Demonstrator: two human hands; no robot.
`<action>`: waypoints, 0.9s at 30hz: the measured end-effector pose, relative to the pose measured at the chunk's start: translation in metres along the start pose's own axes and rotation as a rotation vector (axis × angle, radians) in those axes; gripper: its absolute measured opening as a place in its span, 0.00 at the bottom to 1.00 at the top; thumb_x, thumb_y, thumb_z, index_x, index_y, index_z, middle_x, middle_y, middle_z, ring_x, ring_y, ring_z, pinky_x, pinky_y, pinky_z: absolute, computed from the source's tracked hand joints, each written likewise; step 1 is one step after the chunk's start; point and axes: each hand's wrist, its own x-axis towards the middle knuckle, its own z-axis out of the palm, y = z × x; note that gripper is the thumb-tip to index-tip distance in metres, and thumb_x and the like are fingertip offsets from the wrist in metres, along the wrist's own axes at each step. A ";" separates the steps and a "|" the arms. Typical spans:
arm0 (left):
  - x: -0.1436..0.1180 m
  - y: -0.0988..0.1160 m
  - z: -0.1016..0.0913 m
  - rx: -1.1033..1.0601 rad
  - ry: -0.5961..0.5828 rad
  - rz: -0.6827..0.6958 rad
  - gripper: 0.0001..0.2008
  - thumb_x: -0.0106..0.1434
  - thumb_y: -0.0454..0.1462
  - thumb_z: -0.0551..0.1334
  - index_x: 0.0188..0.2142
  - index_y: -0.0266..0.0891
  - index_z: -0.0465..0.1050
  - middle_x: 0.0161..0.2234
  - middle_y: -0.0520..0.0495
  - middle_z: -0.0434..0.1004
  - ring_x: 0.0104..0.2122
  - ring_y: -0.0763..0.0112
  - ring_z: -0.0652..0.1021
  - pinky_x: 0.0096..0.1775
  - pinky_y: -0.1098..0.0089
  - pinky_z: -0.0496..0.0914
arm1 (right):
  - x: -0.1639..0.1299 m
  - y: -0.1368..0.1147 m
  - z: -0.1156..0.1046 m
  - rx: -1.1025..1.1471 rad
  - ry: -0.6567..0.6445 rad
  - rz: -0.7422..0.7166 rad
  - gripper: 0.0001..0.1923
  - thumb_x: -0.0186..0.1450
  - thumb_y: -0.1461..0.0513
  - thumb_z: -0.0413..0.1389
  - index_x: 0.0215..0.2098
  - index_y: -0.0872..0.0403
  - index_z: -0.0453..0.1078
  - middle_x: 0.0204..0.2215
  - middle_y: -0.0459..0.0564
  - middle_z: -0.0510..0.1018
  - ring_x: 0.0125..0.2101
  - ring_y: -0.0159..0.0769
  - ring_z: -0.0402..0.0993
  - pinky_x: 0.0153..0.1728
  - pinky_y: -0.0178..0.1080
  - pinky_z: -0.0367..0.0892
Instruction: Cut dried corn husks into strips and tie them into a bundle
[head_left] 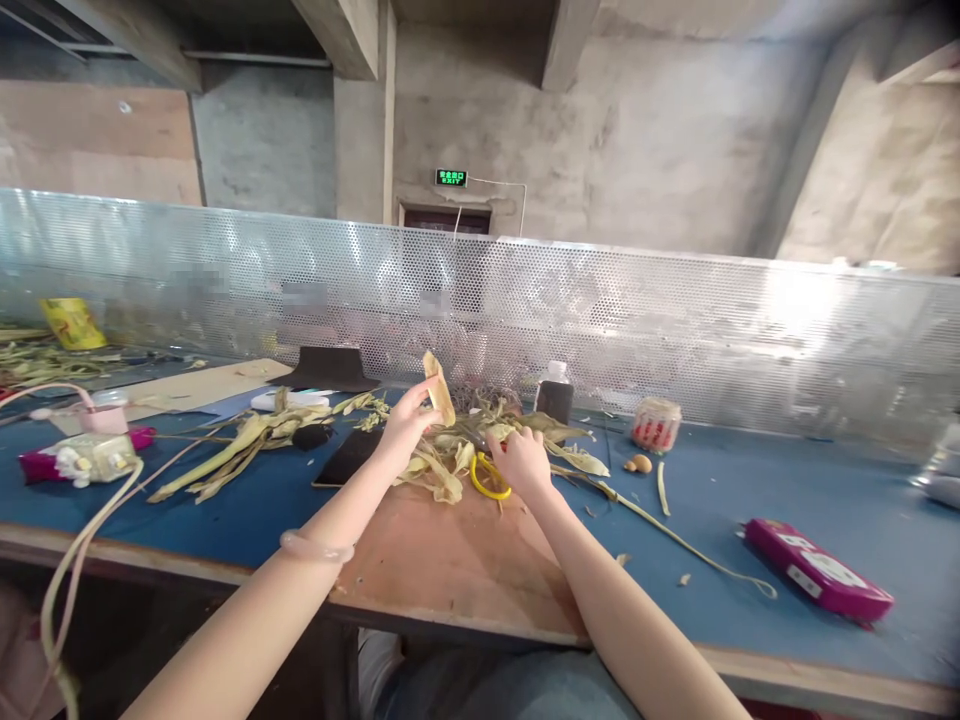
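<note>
I was looking into a rough workshop, a handwork line inside an unfinished industrial building. Bare concrete walls [660, 130] and beams stood behind, with a green exit sign [451, 177] over a doorway. A long bench covered in blue felt [787, 500] ran across the room, fenced at the back by a perforated metal screen [675, 320]. A brown wooden work board [450, 560] lay at the seat, and dried husk leaves [247, 440] were strewn along the bench, more at the next station to the left.
</note>
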 end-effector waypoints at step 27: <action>-0.022 -0.019 0.026 0.211 -0.427 -0.115 0.20 0.63 0.53 0.52 0.28 0.39 0.63 0.18 0.55 0.62 0.17 0.74 0.65 0.21 0.72 0.60 | -0.012 -0.030 0.011 0.510 0.076 -0.201 0.15 0.64 0.52 0.46 0.25 0.52 0.59 0.21 0.41 0.62 0.23 0.30 0.59 0.26 0.33 0.57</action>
